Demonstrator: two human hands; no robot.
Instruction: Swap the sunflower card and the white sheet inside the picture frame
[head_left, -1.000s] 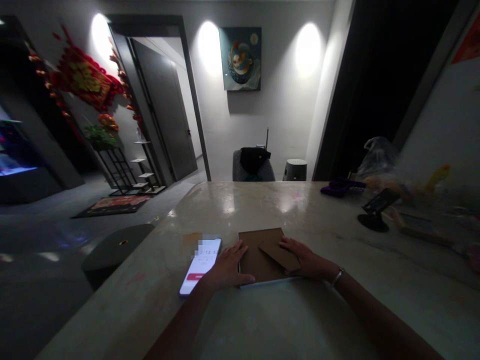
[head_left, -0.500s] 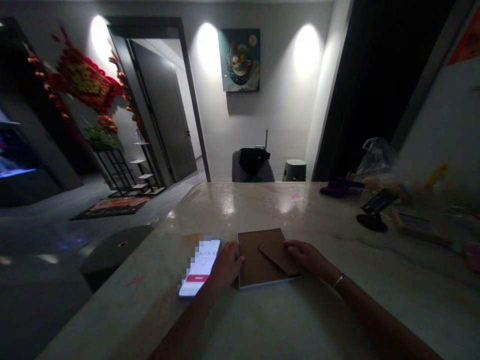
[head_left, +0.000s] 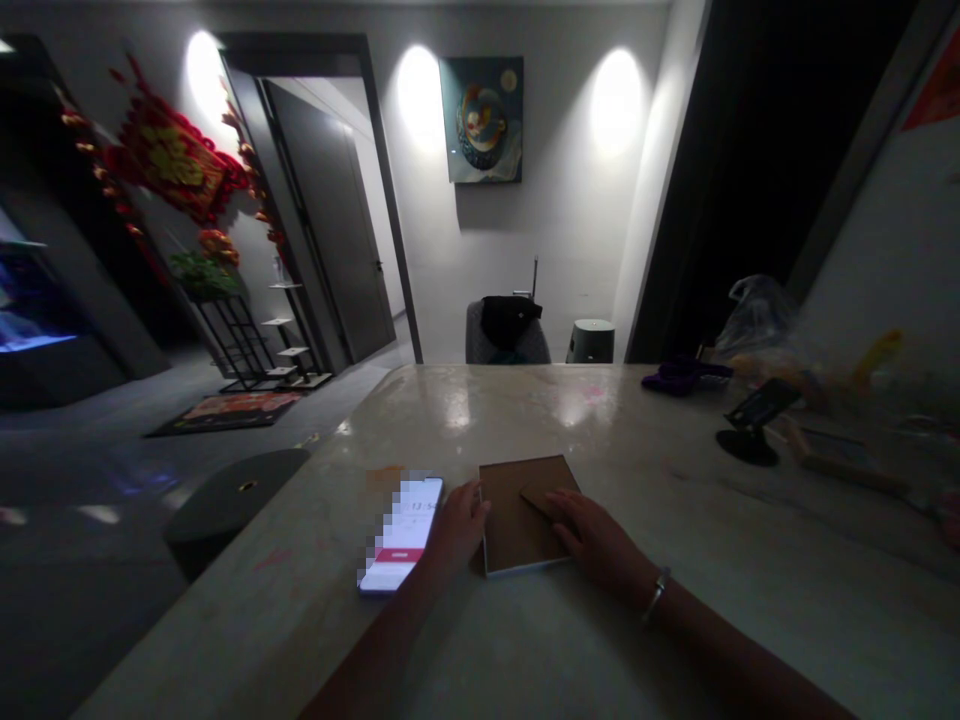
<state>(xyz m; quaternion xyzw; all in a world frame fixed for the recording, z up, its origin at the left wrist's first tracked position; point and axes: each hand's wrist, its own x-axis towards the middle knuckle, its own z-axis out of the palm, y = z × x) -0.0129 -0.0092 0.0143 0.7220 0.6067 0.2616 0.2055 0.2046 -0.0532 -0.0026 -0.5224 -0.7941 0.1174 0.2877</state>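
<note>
A flat brown-backed picture frame [head_left: 519,520] lies on the pale stone counter [head_left: 300,560], its back facing up and a white edge showing along the near side. A brown cardboard flap [head_left: 541,490] sits on its back. My right hand [head_left: 592,540] lies over the flap, with the fingertips on it. My left hand [head_left: 457,530] is at the frame's left edge, with the fingers curled around it. Just left of that hand lies a lit smartphone [head_left: 401,535], its screen blurred.
A black phone stand [head_left: 754,425] and a purple object [head_left: 682,376] stand at the counter's right, with a plastic bag [head_left: 754,320] and blurred clutter behind. A dark round stool [head_left: 232,500] stands left of the counter. The counter's left edge drops to the floor.
My right hand has slid left and toward me over the flap, and now covers more of it. My left hand has shifted only slightly at the frame's edge.
</note>
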